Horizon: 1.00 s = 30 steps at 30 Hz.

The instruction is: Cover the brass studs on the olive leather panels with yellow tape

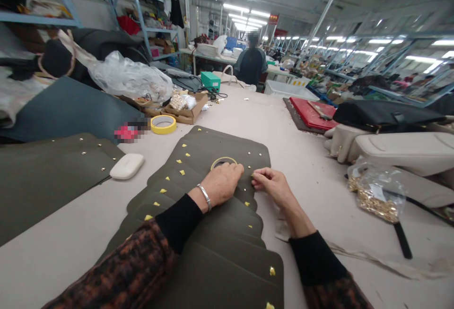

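Note:
My left hand (223, 184), with a silver bangle at the wrist, is closed on a roll of yellow tape (220, 160). Only the far rim of the roll shows beyond the knuckles. Beside it, my right hand (275, 185) pinches a small bit of yellow tape (252, 175) at the right edge of the panels. Under both hands lie several overlapping dark olive panels (216, 247), fanned toward me. Yellow tape bits (163, 191) dot their left and right edges. Small shiny metal studs (248, 167) show bare near my right fingertips.
Another yellow tape roll (163, 124) and a white rounded case (126, 166) are to the left, near more olive panels (53, 176). Boxes of hardware (184, 106) stand behind. On the right are bags (400, 146) and a plastic bag of gold fittings (378, 198). A person (251, 63) sits farther back.

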Available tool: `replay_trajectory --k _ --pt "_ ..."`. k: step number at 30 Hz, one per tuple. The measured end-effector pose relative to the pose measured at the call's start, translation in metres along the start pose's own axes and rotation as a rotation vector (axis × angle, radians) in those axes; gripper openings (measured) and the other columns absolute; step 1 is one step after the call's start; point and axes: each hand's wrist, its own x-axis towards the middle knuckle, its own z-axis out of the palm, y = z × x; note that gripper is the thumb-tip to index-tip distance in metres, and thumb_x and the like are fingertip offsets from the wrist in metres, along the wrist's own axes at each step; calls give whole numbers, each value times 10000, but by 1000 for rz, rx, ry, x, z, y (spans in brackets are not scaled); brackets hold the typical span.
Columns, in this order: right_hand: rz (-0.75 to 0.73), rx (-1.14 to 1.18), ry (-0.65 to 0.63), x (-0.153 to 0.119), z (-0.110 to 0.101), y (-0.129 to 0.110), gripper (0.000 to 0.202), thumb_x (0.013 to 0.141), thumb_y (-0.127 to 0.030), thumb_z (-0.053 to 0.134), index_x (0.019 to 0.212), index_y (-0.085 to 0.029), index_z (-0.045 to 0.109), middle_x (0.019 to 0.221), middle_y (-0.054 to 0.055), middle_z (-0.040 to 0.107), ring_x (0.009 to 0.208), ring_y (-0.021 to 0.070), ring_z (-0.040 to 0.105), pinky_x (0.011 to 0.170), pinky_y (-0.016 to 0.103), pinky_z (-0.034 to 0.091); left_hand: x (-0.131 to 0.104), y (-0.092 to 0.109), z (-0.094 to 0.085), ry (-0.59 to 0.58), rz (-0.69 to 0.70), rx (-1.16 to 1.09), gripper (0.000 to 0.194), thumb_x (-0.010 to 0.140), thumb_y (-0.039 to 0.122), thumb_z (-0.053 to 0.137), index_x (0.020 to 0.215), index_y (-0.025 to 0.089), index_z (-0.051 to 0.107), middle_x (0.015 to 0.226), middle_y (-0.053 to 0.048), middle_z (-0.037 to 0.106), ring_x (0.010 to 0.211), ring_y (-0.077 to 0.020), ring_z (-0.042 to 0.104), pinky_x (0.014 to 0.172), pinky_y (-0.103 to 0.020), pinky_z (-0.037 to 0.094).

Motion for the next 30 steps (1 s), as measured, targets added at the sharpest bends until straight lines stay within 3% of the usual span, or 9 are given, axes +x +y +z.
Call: replay_trajectory --k 5,13,19,27,30 --pt "132 -129 -149 -9 -3 -4 261 693 -384 668 772 -137 638 559 -8 609 412 79 492 411 197 390 -5 -2 5 48 32 -26 150 891 117 381 966 164 502 919 -69 591 879 -209 524 784 -325 435" --pt "-88 -557 -186 -14 11 -8 178 768 -264 543 710 -173 685 660 7 676 603 142 585 541 228 403 -6 1 7 -33 15 -29 145 877 102 396 980 158 482 816 -69 637 772 -226 606 698 -345 435" --pt "-198 -775 -232 -16 16 -17 179 780 -209 522 762 -215 700 703 6 703 647 167 616 588 256 404 -6 3 11 -25 21 2 126 881 110 401 971 153 479 798 -75 651 778 -252 626 678 -361 434" --pt "-210 -943 -147 -16 18 -20 248 779 -266 595 1022 -251 643 648 -11 670 578 166 594 555 259 368 -9 2 11 -7 34 -3 115 886 150 445 996 162 479 835 -73 643 803 -235 615 690 -340 436" --pt "-231 -868 -34 -17 8 -21 228 808 -357 591 985 -218 630 663 0 667 578 169 590 561 267 394 -10 2 10 6 40 -6 125 873 121 443 983 166 482 826 -65 647 789 -235 615 683 -342 439"
